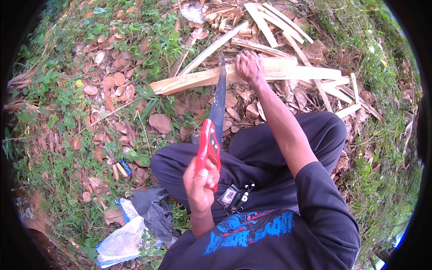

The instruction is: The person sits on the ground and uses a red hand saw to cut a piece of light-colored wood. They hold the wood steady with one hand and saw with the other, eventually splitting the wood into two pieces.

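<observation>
My left hand point(200, 182) is closed round the red handle of a handsaw point(218, 105). The dark, tapering blade points away from me and lies across a long pale wooden plank point(191, 80), its tip past the far edge. Just right of the blade, my right hand point(249, 66) is closed on the plank, knuckles up; its fingertips are hidden. Another pale plank point(315, 73) reaches out to the right beneath or beside it. Whether the blade has cut into the wood cannot be made out.
Several pale wood strips point(281, 22) lie at the far side, with thin offcuts point(348, 110) at right. My crossed legs point(288, 135) are close below the planks. A white and blue plastic bag point(123, 240) and small tools point(122, 168) lie at left among leaves and weeds.
</observation>
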A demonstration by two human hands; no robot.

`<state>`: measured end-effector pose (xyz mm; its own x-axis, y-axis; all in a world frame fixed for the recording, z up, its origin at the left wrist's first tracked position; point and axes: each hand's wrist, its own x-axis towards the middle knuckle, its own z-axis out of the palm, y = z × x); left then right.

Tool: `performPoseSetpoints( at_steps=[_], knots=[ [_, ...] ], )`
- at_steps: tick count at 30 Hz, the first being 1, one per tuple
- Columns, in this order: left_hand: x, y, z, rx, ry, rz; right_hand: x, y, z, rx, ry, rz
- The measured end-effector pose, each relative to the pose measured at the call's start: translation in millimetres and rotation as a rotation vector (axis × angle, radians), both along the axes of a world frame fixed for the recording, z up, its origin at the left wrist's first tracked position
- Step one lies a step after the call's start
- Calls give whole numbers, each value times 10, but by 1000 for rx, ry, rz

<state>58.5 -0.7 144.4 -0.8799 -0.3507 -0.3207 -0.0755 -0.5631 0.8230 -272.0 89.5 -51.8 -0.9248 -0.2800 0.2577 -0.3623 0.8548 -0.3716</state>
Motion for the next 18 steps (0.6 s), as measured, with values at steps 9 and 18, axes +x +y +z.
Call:
performPoseSetpoints(
  at_steps=[9,18],
  knots=[
    [-1057,-668,757,-93,244,-200,224,41,-45,63,155,15],
    [-1297,-1137,1249,14,662,-145,477,122,-45,109,208,102]
  ],
)
